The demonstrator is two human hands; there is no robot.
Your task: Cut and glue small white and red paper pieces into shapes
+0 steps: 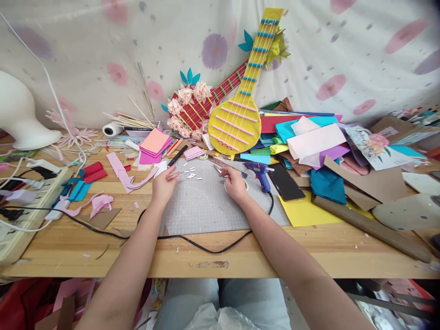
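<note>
My left hand [164, 183] rests at the left edge of a grey cutting mat [209, 206], fingers curled together near several small white cut pieces [190, 174]. My right hand [234, 182] lies on the mat's far side, fingers bent over a white roll of tape [246, 184]; what they pinch is too small to name. A blue glue gun [259, 172] lies just right of that hand, its black cord [206, 250] trailing over the mat. A black marker [177, 156] and a metal ruler [223, 164] sit beyond the hands.
A yellow paper guitar [240, 114] and a red one [192, 112] lean on the flowered backdrop. Piles of coloured paper [309, 142], a black phone [284, 182] and cardboard [374, 183] crowd the right. A power strip [24, 201], pink scraps [127, 176] and sticks [132, 120] fill the left.
</note>
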